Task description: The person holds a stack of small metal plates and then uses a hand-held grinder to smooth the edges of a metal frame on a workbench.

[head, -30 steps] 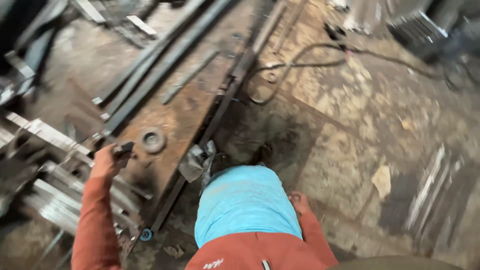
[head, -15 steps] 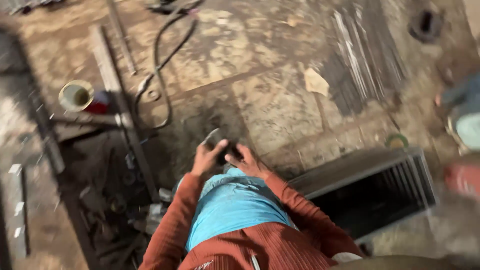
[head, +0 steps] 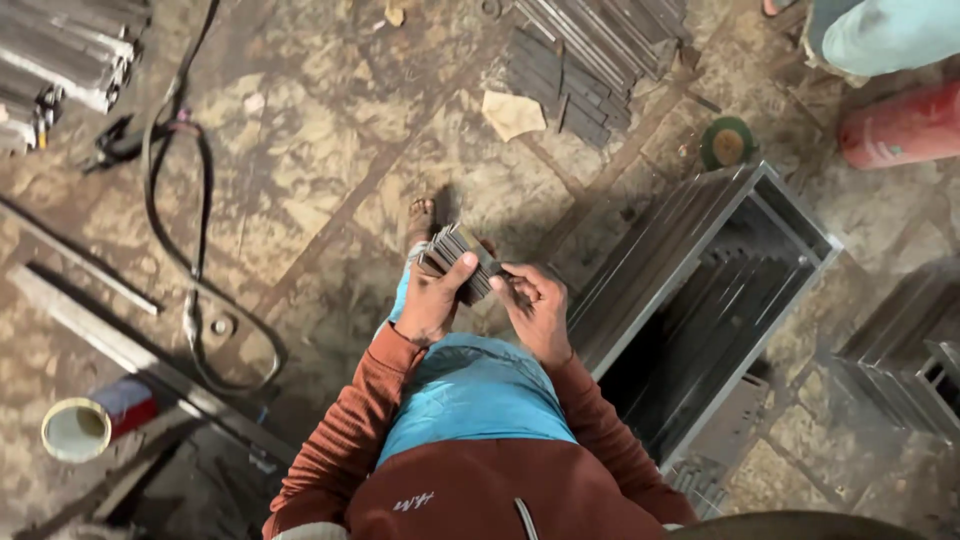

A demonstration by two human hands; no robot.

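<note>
While a stack of thin metal strips point(head: 462, 262) is gripped in the left hand point(head: 432, 300), its end is pinched by the right hand's point(head: 535, 312) fingers; nothing is yet placed in the louvred metal frame point(head: 700, 300) on the floor point(head: 300, 170) alongside.

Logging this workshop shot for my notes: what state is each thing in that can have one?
Left hand: closed on a stack of flat metal strips.
Right hand: fingers touching the stack's end.
Louvred metal frame: lying flat on the floor, open side up.
Black cable: loose, looped on the floor.
</note>
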